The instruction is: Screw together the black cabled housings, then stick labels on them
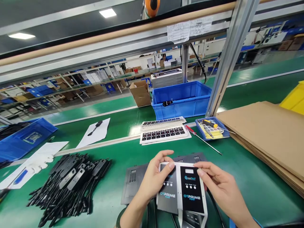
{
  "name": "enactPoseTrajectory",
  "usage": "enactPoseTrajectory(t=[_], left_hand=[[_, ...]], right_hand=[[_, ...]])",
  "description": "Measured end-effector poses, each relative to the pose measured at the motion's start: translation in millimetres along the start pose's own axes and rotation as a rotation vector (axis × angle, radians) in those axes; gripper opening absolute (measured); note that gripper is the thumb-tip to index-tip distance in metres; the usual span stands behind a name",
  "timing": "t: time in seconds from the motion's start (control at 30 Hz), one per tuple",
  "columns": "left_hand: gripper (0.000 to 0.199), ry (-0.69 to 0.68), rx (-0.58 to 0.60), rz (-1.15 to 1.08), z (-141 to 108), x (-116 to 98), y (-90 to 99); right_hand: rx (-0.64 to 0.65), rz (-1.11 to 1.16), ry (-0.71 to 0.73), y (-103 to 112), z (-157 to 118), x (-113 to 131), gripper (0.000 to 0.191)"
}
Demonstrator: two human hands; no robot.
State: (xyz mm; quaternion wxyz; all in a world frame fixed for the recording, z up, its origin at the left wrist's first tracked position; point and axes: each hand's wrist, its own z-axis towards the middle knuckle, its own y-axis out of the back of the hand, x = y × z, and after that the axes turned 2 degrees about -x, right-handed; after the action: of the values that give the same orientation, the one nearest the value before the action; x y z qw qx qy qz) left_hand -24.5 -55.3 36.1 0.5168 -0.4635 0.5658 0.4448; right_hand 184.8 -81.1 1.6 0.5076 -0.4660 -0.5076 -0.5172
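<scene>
Between both hands is a sheet of stickers (pixel 180 190) with black "OceanTech OTPRIME PUMP" labels on white backing. My left hand (pixel 154 177) pinches its upper left edge between thumb and fingers. At the upper right corner, the thumb and forefinger of my right hand (pixel 220 183) are closed on the sheet. Below it hangs a further part of the sheet, bent and partly out of frame. Underneath lie grey controller boxes (pixel 130 185) with small displays and black cables, partly covered by my hands and the sheet.
A pile of black cabled adapters (pixel 78 177) lies at left. Beyond the hands are stacked label sheets (pixel 163 135), a red screwdriver (pixel 204 141), a small blue tray (pixel 211 128) and a large blue bin (pixel 182 107). Cardboard sheets (pixel 263 133) are stacked at right, beside a metal post (pixel 231 60).
</scene>
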Motion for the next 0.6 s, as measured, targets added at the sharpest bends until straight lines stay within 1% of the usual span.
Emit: enactPoseTrajectory(t=[0.07, 0.1, 0.17, 0.23, 0.3, 0.33, 0.4, 0.53, 0.6], left_hand=[[0.058, 0.066, -0.050, -0.198, -6.0, 5.0, 1.3], [0.063, 0.114, -0.075, -0.298, -9.4, 8.0, 2.1], [0.064, 0.201, -0.080, -0.440, -16.6, 13.8, 3.4], [0.059, 0.228, 0.017, -0.470, -24.2, 18.4, 3.5], [0.050, 0.215, 0.124, -0.407, -32.0, 21.4, 1.8], [0.046, 0.208, 0.143, -0.367, -36.0, 22.6, 0.4], [0.042, 0.204, 0.094, -0.298, -43.9, 25.2, -2.9], [0.044, 0.220, -0.105, -0.181, -57.3, 29.5, -8.5], [0.044, 0.218, -0.154, -0.156, -61.8, 28.3, -10.7]], right_hand=[[-0.022, -0.031, 0.025, 0.7, -0.7, 1.2, 0.030], [-0.037, -0.048, 0.039, 1.1, -0.8, 2.0, 0.029], [-0.075, -0.079, 0.071, 1.7, -0.9, 3.6, 0.027], [-0.099, -0.100, 0.088, 1.9, -1.0, 4.9, 0.026], [-0.101, -0.106, 0.105, 0.6, -1.9, 5.9, 0.026], [-0.091, -0.104, 0.109, -0.7, -2.7, 6.4, 0.026], [-0.071, -0.094, 0.092, -4.4, -5.0, 7.7, 0.027], [-0.073, -0.091, 0.016, -10.6, -9.4, 10.2, 0.028], [-0.067, -0.125, 0.032, -10.3, -10.4, 10.0, 0.029]])
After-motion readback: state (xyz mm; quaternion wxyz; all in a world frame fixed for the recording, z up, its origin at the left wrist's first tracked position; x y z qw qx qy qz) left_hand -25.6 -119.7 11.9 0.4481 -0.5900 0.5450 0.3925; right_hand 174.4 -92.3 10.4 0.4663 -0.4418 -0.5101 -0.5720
